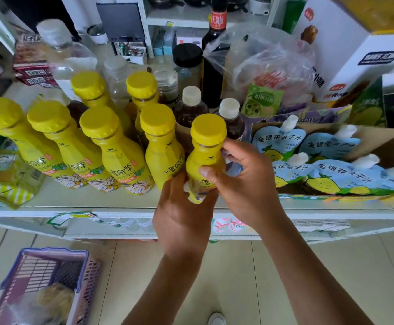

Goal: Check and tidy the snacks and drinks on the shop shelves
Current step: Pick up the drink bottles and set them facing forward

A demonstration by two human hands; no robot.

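Single head-worn wide-angle view, facing forward and steeply down, close over the shelf front edge and floor

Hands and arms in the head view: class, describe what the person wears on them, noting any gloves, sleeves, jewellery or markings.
The left hand and right hand are bare, with no gloves or rings showing. No watch or bracelet shows at either wrist. The forearms are uncovered down to the frame's lower edge, so no sleeve is in view. No markings are visible.

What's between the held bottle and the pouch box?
Head view: the right hand gripping the yellow bottle, with a white-capped brown bottle behind it.
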